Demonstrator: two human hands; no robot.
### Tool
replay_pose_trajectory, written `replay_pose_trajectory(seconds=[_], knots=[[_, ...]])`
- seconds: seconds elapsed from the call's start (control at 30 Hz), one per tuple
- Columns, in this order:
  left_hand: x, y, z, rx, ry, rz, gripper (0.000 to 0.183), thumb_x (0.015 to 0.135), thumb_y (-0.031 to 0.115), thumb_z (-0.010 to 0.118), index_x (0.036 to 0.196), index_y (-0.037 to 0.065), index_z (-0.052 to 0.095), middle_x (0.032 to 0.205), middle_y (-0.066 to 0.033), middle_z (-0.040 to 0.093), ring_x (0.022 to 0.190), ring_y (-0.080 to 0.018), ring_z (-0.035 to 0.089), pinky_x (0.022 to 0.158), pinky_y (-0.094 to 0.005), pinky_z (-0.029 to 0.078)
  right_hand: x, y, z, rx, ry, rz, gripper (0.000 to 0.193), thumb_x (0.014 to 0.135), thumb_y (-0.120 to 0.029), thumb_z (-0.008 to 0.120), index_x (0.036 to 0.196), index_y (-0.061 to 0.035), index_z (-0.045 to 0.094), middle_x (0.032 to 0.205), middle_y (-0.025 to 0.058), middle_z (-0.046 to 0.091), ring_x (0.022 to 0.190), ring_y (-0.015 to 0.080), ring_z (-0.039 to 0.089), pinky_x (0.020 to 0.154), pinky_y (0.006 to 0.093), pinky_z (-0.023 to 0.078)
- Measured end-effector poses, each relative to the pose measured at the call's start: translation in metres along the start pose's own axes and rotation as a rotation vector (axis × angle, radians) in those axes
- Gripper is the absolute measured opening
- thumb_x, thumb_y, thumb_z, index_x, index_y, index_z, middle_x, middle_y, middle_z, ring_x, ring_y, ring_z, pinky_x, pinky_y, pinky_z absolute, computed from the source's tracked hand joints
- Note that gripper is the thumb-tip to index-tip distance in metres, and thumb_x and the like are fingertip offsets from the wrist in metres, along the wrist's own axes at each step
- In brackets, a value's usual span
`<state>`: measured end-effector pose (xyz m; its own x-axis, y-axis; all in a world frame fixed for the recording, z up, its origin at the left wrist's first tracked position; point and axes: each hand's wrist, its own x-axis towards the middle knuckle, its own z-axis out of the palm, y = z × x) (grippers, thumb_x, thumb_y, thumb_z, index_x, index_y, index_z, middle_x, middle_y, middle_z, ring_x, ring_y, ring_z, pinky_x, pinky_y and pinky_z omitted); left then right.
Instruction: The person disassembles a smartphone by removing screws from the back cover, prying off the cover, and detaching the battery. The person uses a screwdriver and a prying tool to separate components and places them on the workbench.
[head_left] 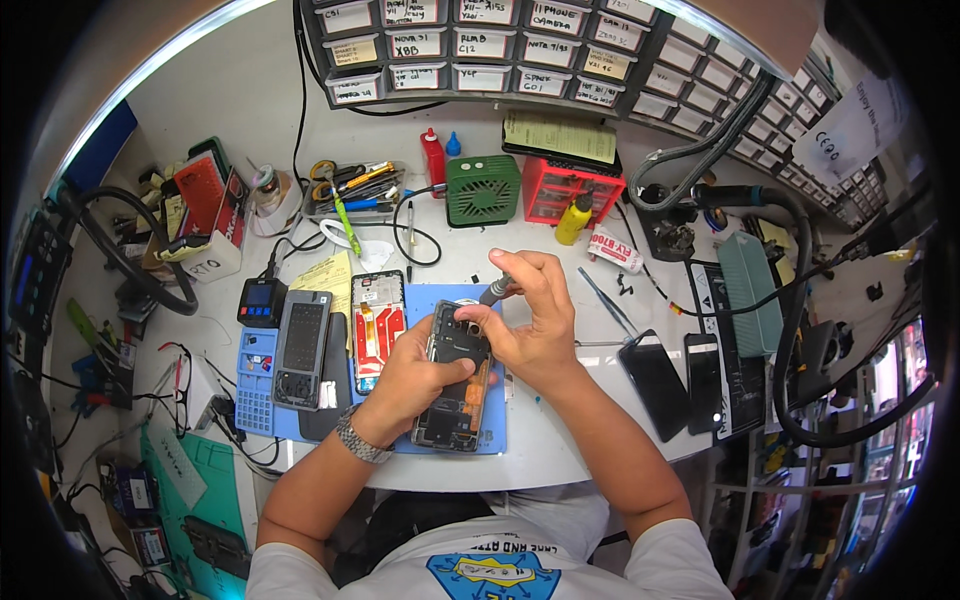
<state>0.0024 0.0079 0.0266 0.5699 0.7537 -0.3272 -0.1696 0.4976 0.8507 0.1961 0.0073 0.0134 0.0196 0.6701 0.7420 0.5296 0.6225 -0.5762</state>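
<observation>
My left hand (421, 374) is wrapped round an opened phone (447, 412) with its back off, its thumb resting on the inside. The dark battery area and an orange flex cable (473, 400) show. My right hand (532, 322) pinches a small grey screwdriver (494, 290) above the phone's top end; its tip is hidden by the fingers. Beneath lies a blue mat (493, 437). Left of the phone is a phone frame with red backing (379, 330), and beyond it a grey device with a dark panel (303, 345).
Right of my hands lie tweezers (606, 299) and two dark phone screens (656, 385). Behind are a green fan (482, 190), a red drawer box (572, 190), a yellow bottle (574, 220) and a tool tray (362, 190). A thick black hose (797, 330) loops at right.
</observation>
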Motion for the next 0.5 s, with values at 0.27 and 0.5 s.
replay_pose_trajectory(seconds=[0.27,0.5], knots=[[0.001,0.002,-0.002,0.042,0.015,-0.022,0.051,0.093,-0.01,0.067,0.141,-0.003,0.054,0.111,-0.0177,0.076,0.095,-0.0295,0.081,0.087,-0.0407,0.068,-0.004,0.001,0.003,0.096,-0.043,0.101,0.074,0.084,0.008,0.084,0.149,-0.008,0.054,0.128,0.016,0.06,0.104,0.0231,0.072,0.083,0.0339,0.062],[0.006,-0.003,-0.007,0.152,0.007,0.044,0.052,0.092,-0.012,0.066,0.142,-0.003,0.054,0.113,-0.018,0.075,0.095,-0.0309,0.081,0.087,-0.0407,0.068,-0.009,0.003,0.01,0.212,-0.04,0.109,0.078,0.083,0.015,0.079,0.152,-0.0107,0.052,0.125,0.0158,0.057,0.091,0.0228,0.066,0.082,0.0349,0.063]])
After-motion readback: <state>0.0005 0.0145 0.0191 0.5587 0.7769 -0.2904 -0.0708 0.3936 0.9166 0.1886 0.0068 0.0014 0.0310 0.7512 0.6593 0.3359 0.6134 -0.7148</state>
